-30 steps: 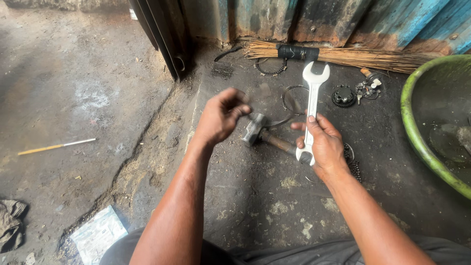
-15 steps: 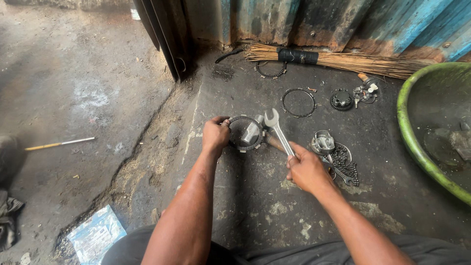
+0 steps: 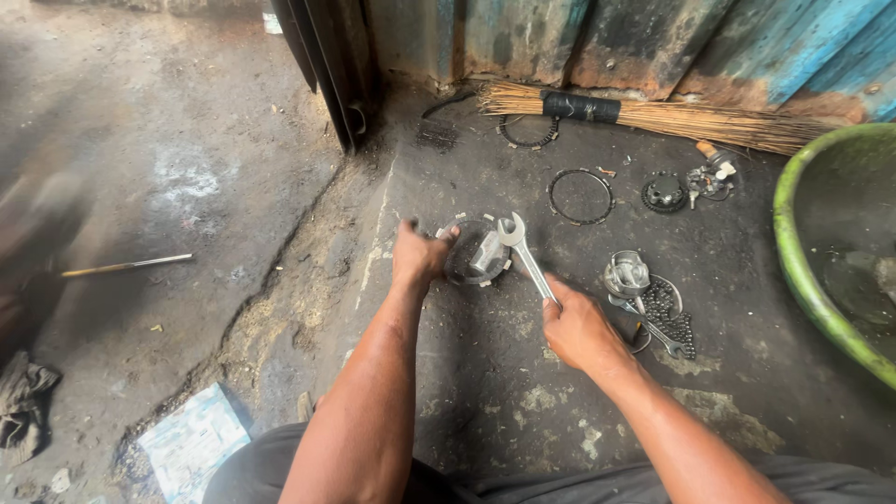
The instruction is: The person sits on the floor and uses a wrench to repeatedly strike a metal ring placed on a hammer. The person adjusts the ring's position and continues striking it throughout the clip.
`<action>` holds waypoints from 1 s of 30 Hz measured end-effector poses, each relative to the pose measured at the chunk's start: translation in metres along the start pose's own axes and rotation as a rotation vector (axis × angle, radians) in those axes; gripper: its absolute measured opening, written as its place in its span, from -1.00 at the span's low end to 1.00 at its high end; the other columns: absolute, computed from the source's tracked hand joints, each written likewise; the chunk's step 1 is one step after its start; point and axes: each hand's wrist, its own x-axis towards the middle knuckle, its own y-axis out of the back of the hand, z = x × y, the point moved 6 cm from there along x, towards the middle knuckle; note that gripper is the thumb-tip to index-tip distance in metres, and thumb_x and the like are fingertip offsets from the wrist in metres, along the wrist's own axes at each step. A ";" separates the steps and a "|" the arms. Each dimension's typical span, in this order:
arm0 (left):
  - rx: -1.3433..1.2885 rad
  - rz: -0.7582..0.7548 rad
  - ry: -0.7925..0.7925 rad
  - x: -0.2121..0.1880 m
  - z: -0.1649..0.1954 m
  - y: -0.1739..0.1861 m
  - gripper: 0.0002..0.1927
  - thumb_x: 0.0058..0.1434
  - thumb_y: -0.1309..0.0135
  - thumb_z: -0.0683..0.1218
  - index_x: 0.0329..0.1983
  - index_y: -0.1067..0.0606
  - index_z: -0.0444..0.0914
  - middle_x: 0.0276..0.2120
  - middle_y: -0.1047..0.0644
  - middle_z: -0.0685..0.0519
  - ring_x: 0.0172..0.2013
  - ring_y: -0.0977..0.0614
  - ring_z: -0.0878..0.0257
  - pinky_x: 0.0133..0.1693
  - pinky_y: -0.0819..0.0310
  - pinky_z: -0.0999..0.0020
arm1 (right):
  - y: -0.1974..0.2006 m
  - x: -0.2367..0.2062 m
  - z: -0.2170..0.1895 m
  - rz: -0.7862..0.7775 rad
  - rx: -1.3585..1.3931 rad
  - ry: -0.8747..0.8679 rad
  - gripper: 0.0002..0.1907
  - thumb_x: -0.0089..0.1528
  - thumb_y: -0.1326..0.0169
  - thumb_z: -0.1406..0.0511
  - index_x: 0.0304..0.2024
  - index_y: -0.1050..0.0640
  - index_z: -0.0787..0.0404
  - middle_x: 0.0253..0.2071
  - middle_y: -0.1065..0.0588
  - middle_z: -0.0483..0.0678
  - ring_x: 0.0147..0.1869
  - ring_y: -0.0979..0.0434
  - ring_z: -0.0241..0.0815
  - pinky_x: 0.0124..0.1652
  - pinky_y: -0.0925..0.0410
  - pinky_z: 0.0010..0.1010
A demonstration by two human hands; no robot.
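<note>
the round clutch-like part [image 3: 476, 254] sits flat on the oily concrete floor [image 3: 495, 411], just in front of the straw broom [image 3: 672, 117]. left hand [image 3: 418, 257] is curled over the part's left edge, fingers clamped, looks like it's there to stop it spinning. right hand [image 3: 577, 327] is fisted round the open-end spanner [image 3: 525, 261], whose head sits on the part's centre. a piston [image 3: 625, 273] and chain [image 3: 670, 313] lie right of the part, rings [image 3: 581, 195] between it and the broom.
</note>
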 end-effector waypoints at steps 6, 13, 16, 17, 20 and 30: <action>-0.176 -0.458 0.248 0.007 -0.024 -0.027 -0.60 0.13 -0.30 -0.10 -0.14 -0.55 -0.55 -0.28 -0.64 -0.32 -0.40 -0.73 -0.02 -0.42 -0.75 0.15 | -0.012 0.013 0.009 0.057 0.026 0.064 -0.45 0.35 0.09 0.26 0.43 -0.31 -0.04 -0.40 -0.60 0.11 -0.43 -0.60 -0.14 -0.28 -0.47 -0.22; -0.077 -0.105 0.045 0.038 -0.031 -0.017 -0.68 0.16 -0.35 -0.10 -0.19 -0.58 -0.45 -0.40 -0.66 -0.20 -0.48 -0.69 0.07 -0.51 -0.54 0.26 | -0.014 0.024 0.021 -0.173 0.529 -0.059 -0.39 0.25 0.02 0.43 0.39 -0.36 0.17 -0.35 -0.58 0.01 -0.40 -0.60 -0.20 -0.36 -0.53 -0.36; -0.070 0.093 -0.173 0.035 -0.022 -0.010 -0.70 0.15 -0.35 -0.05 -0.12 -0.65 -0.32 -0.37 -0.67 -0.07 -0.43 -0.69 0.23 -0.41 -0.51 0.39 | -0.016 0.025 0.026 -0.255 0.615 -0.072 -0.37 0.27 0.06 0.43 0.43 -0.30 0.15 -0.27 -0.56 0.02 -0.31 -0.64 -0.20 -0.38 -0.52 -0.39; -0.129 0.064 -0.123 0.035 -0.027 -0.013 -0.71 0.18 -0.30 -0.04 -0.09 -0.63 -0.29 -0.38 -0.67 -0.08 -0.45 -0.67 0.20 -0.44 -0.48 0.35 | -0.018 0.025 0.029 -0.269 0.551 -0.069 -0.35 0.27 0.08 0.42 0.45 -0.26 0.09 -0.25 -0.57 0.01 -0.30 -0.65 -0.19 -0.42 -0.46 -0.39; -0.344 -0.019 -0.030 0.042 -0.039 -0.022 -0.69 0.21 -0.21 -0.04 0.00 -0.57 -0.23 -0.39 -0.66 -0.09 -0.49 -0.64 0.16 -0.51 -0.45 0.27 | -0.029 0.026 0.035 -0.259 0.447 -0.078 -0.27 0.25 0.09 0.45 0.48 -0.17 0.00 -0.21 -0.58 -0.07 -0.28 -0.67 -0.18 -0.45 -0.43 -0.37; -0.324 -0.234 0.198 0.054 -0.066 -0.035 -0.66 0.32 -0.12 -0.01 0.07 -0.49 -0.29 -0.38 -0.56 -0.08 -0.49 -0.59 0.08 -0.54 -0.48 0.19 | -0.056 0.030 0.032 -0.275 0.527 -0.037 -0.47 0.25 -0.01 0.40 0.30 -0.34 0.11 -0.32 -0.60 0.04 -0.38 -0.69 -0.13 -0.51 -0.51 -0.33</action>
